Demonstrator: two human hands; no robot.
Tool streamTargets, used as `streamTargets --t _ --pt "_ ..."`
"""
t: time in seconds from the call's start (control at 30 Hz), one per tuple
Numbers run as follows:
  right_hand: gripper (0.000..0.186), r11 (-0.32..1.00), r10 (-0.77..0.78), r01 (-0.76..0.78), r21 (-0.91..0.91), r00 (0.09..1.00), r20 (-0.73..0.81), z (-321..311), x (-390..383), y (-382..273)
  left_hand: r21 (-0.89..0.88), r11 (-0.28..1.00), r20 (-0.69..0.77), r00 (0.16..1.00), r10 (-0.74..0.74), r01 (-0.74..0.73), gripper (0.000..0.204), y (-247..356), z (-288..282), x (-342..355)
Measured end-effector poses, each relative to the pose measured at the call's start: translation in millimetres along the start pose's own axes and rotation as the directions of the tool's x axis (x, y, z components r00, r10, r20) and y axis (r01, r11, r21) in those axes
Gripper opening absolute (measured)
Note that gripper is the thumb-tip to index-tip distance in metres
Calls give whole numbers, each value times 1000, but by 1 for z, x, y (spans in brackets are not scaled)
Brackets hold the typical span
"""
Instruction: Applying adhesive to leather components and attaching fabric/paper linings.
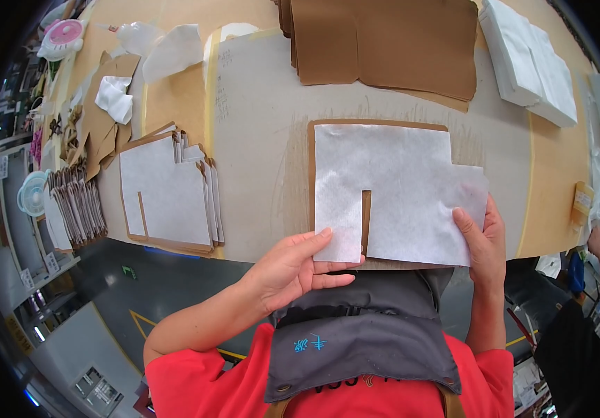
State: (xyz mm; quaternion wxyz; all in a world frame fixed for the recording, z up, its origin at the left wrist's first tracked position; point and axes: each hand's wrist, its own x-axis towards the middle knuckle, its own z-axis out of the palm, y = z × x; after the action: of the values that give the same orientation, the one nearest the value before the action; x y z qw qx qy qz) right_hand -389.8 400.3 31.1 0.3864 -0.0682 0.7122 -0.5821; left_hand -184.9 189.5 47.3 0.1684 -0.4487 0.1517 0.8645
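- One bundle of white-and-brown pieces point(77, 207) stands on edge at far left of the table point(258, 139).
- Next: pile of slotted pieces point(167, 191), right edges staggered, close to the near table edge. A sideways nudge could spill it.
- Left hand point(289, 270): pinches the lower left corner of the white sheet point(411, 195), thumb above. Pulling hard here could crease the narrow strip beside the slot.
- White sheet: between the hands, at the near table edge, over a brown piece point(366, 212) showing along left and top edges and through the slot. Misalignment possible if the hands shift unequally.
- Brown stack point(404, 42): beyond, apart from the sheet.
- Right hand point(482, 240): clamped on the right edge, thumb above, fingers mostly hidden.
- White stack point(528, 59): far right.
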Motion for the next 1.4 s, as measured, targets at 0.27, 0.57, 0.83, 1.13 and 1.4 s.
streamTargets --t 0.27,0.57,0.83,1.13,1.4 --pt "40 1000 4 -4 3 1000 -7 1 -1 -1 -34 999 -13 1000 -20 19 41 -1 0 -1" --pt "37 1000 2 -2 5 1000 -12 -2 -1 3 -22 983 4 983 -184 184 43 -16 -2 -22" --pt "39 999 -4 3 -35 999 -46 0 -4 -3 738 -573 657 571 492 -356 40 -14 -12 -16" --pt "41 997 -19 16 -76 999 -36 1 -4 2 499 -840 739 612 282 -215 50 3 -28 -7" --pt "40 996 -25 23 -86 999 -27 1 -2 4 459 -866 698 684 212 -200 53 9 -27 -16"
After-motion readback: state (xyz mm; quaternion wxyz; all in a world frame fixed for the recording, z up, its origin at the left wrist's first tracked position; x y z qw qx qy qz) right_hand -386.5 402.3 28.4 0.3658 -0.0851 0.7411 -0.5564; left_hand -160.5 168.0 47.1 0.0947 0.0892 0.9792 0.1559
